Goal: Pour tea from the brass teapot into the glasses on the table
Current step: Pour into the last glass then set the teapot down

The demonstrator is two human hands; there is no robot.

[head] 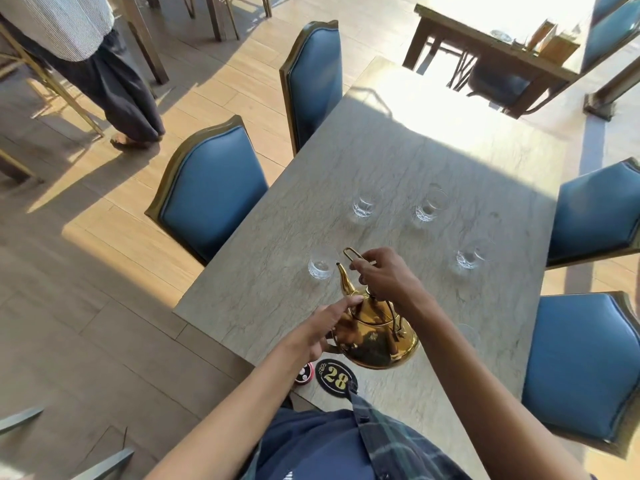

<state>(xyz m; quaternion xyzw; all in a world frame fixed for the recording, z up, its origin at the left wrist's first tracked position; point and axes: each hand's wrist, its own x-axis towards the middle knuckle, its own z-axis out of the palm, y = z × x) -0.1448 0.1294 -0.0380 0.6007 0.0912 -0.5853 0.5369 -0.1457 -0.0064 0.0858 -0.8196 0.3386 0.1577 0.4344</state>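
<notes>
Teapot (375, 336) is hanging above the table (433, 161), right hand (382, 275) gripping its handle, left hand (332, 323) steadying its side, fingers spread.

Four blue upholstered chairs with dark wooden frames (211, 188) flank the grey stone-patterned surface (450, 168). A round black plaque numbered 28 (335, 377) lies at its near edge, beside a small red-rimmed disc (306, 372).

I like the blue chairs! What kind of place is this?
Probably a restaurant or tea house: a number 28 table tag, several tables with matching blue chairs, and glasses set out beside a brass teapot.
</notes>
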